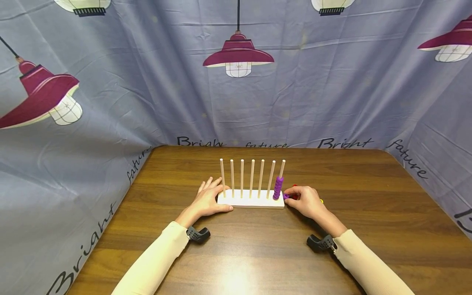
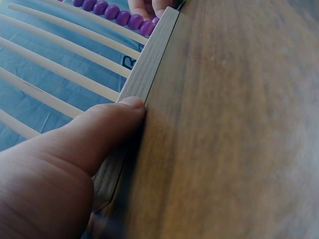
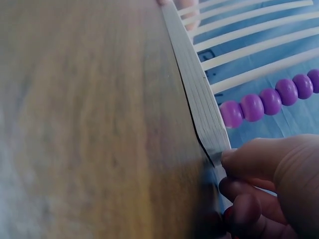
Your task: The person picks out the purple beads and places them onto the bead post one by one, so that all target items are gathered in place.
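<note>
A white wooden bead rack (image 1: 250, 202) with a row of upright pegs stands on the table. Its rightmost peg carries a stack of several purple beads (image 1: 278, 188); the other pegs are bare. My left hand (image 1: 206, 201) grips the rack's left end, with the thumb (image 2: 112, 122) on the front edge and the other fingers behind. Just off the right end, my right hand (image 1: 306, 200) pinches a loose purple bead (image 1: 286, 196) between thumb and fingers. That bead is mostly covered by the fingers in the right wrist view.
Red beads (image 1: 295, 187) and a bit of yellow (image 1: 321, 201) show around the right hand, partly hidden by it. The brown wooden table (image 1: 250, 254) ends at a grey-blue curtain (image 1: 236, 110) printed with lamps, which also runs along both sides.
</note>
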The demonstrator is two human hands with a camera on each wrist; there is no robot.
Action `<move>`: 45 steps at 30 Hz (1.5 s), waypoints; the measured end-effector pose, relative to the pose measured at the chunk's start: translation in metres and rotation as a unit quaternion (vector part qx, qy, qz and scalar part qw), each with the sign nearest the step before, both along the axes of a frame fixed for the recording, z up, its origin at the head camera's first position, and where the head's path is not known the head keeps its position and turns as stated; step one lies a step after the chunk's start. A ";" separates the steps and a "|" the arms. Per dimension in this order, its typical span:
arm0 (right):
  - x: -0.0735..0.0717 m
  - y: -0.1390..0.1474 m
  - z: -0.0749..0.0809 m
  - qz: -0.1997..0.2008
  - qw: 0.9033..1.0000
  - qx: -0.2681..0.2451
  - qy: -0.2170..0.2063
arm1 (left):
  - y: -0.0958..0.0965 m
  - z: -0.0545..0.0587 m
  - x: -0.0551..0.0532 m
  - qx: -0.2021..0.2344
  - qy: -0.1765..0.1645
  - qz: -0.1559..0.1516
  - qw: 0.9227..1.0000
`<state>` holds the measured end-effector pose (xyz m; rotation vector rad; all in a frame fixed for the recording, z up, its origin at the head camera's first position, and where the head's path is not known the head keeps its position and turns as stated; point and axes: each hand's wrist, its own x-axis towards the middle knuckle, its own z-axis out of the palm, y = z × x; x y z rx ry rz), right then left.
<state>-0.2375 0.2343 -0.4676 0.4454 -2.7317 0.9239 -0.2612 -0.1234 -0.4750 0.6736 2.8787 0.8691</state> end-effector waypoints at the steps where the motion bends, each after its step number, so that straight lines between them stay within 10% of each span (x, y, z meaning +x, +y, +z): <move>1: 0.001 0.000 0.001 -0.001 1.000 -0.004 -0.003 | 0.000 0.000 0.000 0.000 0.001 0.000 1.000; 28: 0.000 0.002 0.009 0.011 0.999 -0.039 -0.023 | 0.000 -0.001 0.000 0.004 0.010 0.001 1.000; 45: -0.005 0.004 0.050 -0.013 0.998 -0.059 0.022 | 0.000 -0.001 0.000 0.001 0.009 0.003 1.000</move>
